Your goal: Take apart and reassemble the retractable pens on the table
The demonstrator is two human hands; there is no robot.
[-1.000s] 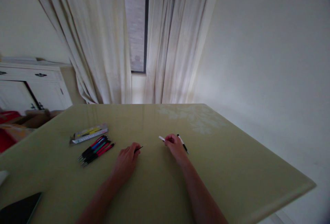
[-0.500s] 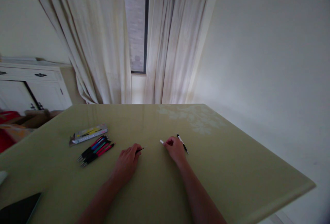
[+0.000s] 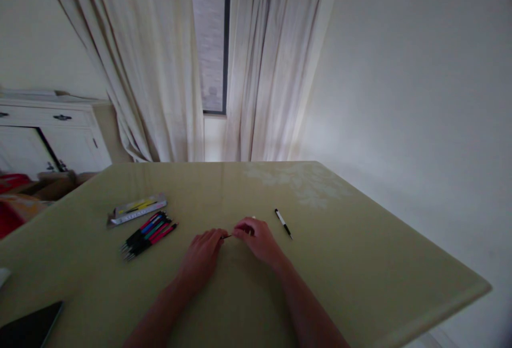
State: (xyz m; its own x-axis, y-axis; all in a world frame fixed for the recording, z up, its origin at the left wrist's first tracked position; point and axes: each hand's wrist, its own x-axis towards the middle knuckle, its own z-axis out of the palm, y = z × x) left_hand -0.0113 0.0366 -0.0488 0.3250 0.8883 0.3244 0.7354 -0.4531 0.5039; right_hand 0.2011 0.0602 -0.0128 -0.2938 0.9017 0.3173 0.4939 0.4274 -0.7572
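My left hand [image 3: 204, 252] rests low over the table, fingers closed around a thin dark pen-like stick [image 3: 226, 237] whose tip points to the right. My right hand [image 3: 258, 238] has come up against that tip, with thumb and fingers pinched together. A small white piece [image 3: 253, 217] peeks out just above the right hand's fingers; most of it is hidden. To the right of this hand lies a white and black pen [image 3: 283, 223]. Left of my left hand is a pile of several pens [image 3: 150, 235] with black, red, blue and green barrels.
Behind the pile lies an opened pen box [image 3: 138, 209]. A dark flat device [image 3: 30, 326] sits at the near left of the pale green table [image 3: 360, 262]. Beyond are curtains [image 3: 160, 70], a white cabinet [image 3: 72, 134] and, at right, a wall [image 3: 412, 97].
My right hand has moved left, from beside the white and black pen to the dark stick's tip. The white piece it showed is now mostly hidden. My left hand has shifted slightly right.
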